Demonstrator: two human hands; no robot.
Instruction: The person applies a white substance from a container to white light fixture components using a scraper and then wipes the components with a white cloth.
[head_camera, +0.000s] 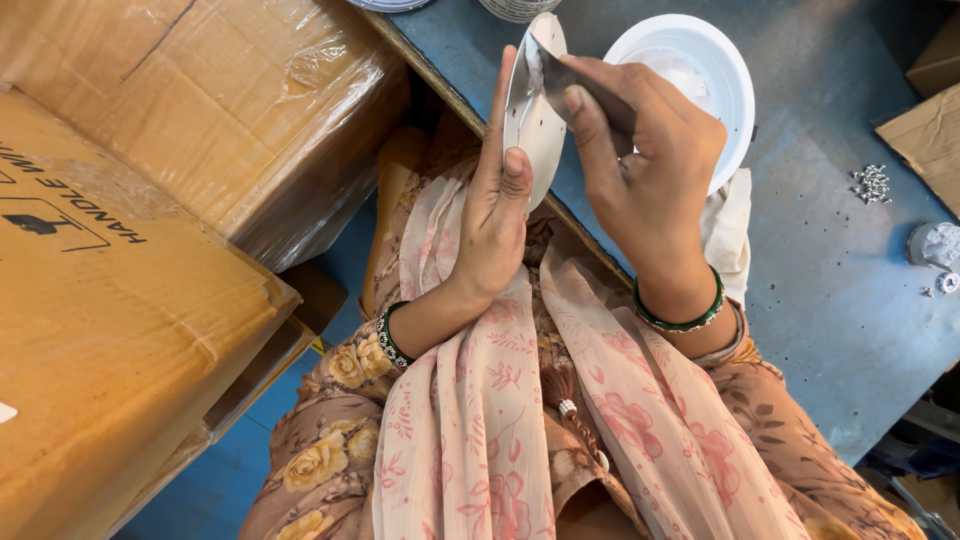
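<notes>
Left grip (495, 215) steadying white disc (535, 120), right grip (640, 150) pinching grey film (580, 85), brown cartons (130, 250) left

1. White disc (533, 120): thin, smooth, matt, plastic-like; held edge-on.
2. White round housing (700, 70): glossy smooth plastic.
3. Tabletop (830, 250): blue painted surface, scuffed, dull.
4. Cardboard boxes (120, 330): brown, under glossy plastic film.
5. Screws (872, 184): bright shiny metal.
6. Scarf (470, 420): thin printed cloth.
</notes>
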